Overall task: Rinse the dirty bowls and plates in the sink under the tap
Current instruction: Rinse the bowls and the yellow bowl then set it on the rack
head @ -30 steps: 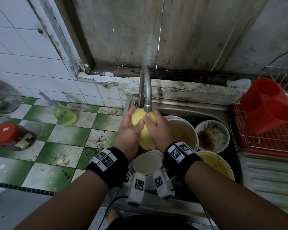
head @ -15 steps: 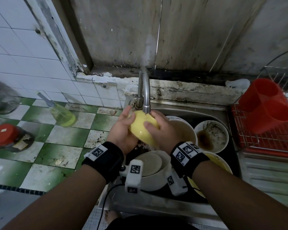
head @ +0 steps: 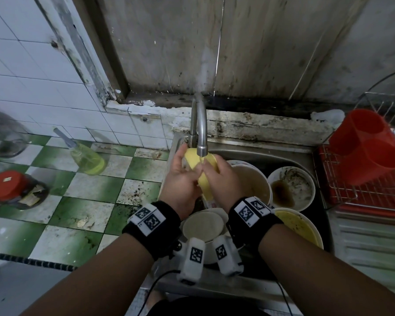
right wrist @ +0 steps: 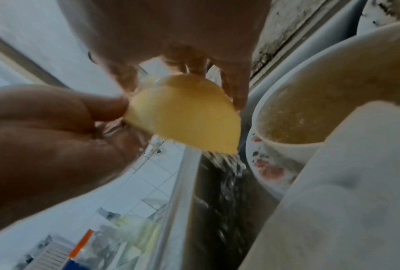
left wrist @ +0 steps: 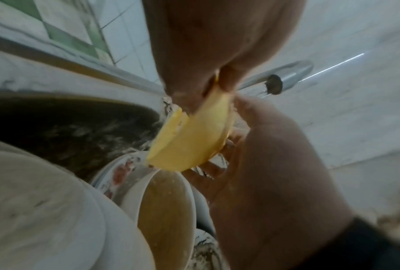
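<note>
A small yellow bowl stands tilted on edge right under the tap spout. My left hand grips its left side and my right hand grips its right side. In the left wrist view my fingers pinch the yellow bowl at its rim. The right wrist view shows water running off the yellow bowl into the sink. Below it, in the sink, lie a white bowl of murky water, a sauce-stained bowl, a bowl with yellow residue and an upturned white bowl.
A red cutlery holder sits in a wire rack right of the sink, with a ridged drainboard in front. On the green-and-white tiled counter to the left are a soap bottle, a red-lidded jar and a glass jar.
Both hands have turned the yellow bowl under the tap: half a second ago its rounded outside faced up, now it stands on edge between the hands.
</note>
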